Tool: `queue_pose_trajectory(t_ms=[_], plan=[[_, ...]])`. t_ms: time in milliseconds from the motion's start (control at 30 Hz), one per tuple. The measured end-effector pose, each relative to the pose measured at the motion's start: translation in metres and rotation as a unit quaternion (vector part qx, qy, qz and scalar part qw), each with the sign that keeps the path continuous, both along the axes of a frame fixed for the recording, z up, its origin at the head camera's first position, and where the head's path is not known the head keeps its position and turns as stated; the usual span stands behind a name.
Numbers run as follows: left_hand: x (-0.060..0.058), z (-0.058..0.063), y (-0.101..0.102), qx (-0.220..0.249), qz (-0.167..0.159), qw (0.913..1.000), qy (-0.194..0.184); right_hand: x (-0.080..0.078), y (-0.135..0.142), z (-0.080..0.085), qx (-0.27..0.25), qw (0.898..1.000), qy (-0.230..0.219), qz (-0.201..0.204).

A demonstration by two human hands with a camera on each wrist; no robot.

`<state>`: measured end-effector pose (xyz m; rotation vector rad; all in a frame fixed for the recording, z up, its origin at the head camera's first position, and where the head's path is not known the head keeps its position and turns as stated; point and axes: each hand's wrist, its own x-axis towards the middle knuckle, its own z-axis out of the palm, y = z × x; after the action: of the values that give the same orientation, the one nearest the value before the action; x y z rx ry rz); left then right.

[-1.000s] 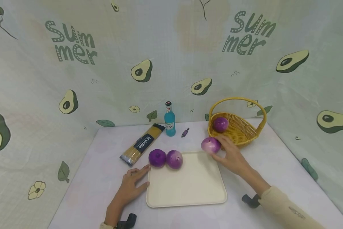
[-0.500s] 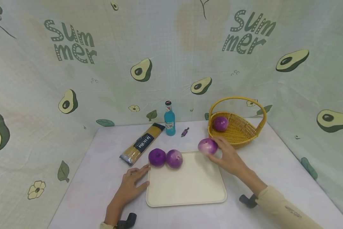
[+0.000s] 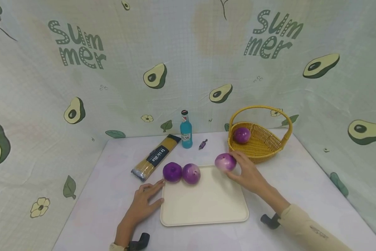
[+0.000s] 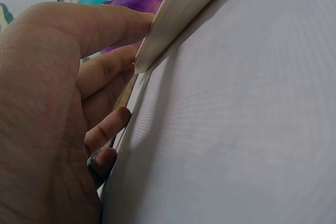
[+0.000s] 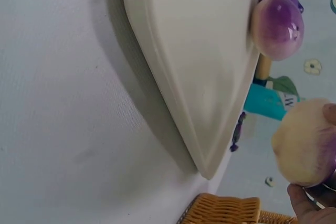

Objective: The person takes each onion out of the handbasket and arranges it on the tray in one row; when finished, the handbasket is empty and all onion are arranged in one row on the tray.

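Note:
My right hand (image 3: 250, 174) holds a round purple-and-white vegetable (image 3: 225, 162) between thumb and fingers, raised over the tray's far right corner. Its underside is cream with a small nub in the right wrist view, where only fingertips (image 5: 300, 199) show. The cream rectangular tray (image 3: 203, 209) bears a dark purple round vegetable (image 3: 172, 172) and a paler purple-and-white one (image 3: 191, 174), side by side at its far left corner. My left hand (image 3: 142, 202) touches the tray's left edge with extended fingers and thumb; the left wrist view shows fingertips against the rim (image 4: 163, 30).
Behind the right hand stands a yellow wicker basket (image 3: 264, 143) with one purple round vegetable (image 3: 242, 135) inside. A blue bottle (image 3: 186, 134), a wrapped candy (image 3: 202, 144) and a packet of spaghetti (image 3: 156, 157) are beyond the tray. A printed cloth hangs behind the table.
My right hand has carried the purple-and-white vegetable leftward from beside the basket, slightly farther over the tray. The left hand and the other things have stayed put.

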<state>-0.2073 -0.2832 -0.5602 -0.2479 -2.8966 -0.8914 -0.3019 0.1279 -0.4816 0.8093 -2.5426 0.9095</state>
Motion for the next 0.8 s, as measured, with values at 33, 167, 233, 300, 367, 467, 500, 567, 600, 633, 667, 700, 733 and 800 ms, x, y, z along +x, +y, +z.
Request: queue_pose_trajectory(t_ms=[33,167,233,300,367,467,500,567,600,633,667,700,733,800], plan=[[0.0,0.0,0.0,0.002,0.0,1.0,0.001,0.0,-0.001,0.0,-0.001,1.0,0.0,0.001],[0.0,0.0,0.0,0.005,-0.002,0.9999,0.013,0.0,-0.004,-0.001,0.002,1.0,-0.011,-0.001],[0.0,-0.001,0.0,0.004,-0.003,0.9998,0.017,0.0,-0.006,-0.001,0.005,1.0,-0.016,-0.001],[0.0,-0.001,-0.001,-0.002,-0.005,0.9998,0.021,0.0,-0.008,-0.001,0.004,1.0,-0.018,0.002],[0.0,-0.001,-0.001,-0.005,-0.005,0.9997,0.022,0.0,-0.009,-0.002,0.004,1.0,-0.017,0.004],[-0.001,-0.001,-0.001,-0.006,-0.007,0.9997,0.024,0.0,-0.011,-0.003,0.002,1.0,-0.013,0.009],[-0.001,-0.001,-0.002,-0.005,-0.006,0.9997,0.024,0.0,-0.011,-0.003,0.002,1.0,-0.014,0.011],[-0.001,-0.002,-0.002,-0.007,-0.005,0.9996,0.025,0.0,-0.012,-0.005,0.001,1.0,-0.014,0.014],[-0.001,-0.002,-0.002,-0.007,-0.005,0.9996,0.025,-0.001,-0.012,-0.006,0.001,1.0,-0.015,0.014],[-0.001,-0.002,-0.002,-0.006,-0.006,0.9996,0.025,-0.001,-0.013,-0.006,0.001,1.0,-0.016,0.015],[-0.001,-0.002,-0.002,-0.007,-0.006,0.9996,0.025,-0.001,-0.013,-0.007,0.002,1.0,-0.017,0.015],[-0.001,-0.002,-0.002,-0.007,-0.006,0.9996,0.026,-0.001,-0.014,-0.008,0.002,1.0,-0.019,0.014],[-0.001,-0.003,-0.002,-0.008,-0.007,0.9996,0.026,-0.001,-0.015,-0.008,0.003,1.0,-0.021,0.014],[-0.001,-0.002,-0.001,-0.005,-0.008,0.9996,0.026,-0.001,-0.016,-0.008,0.004,1.0,-0.025,0.016]])
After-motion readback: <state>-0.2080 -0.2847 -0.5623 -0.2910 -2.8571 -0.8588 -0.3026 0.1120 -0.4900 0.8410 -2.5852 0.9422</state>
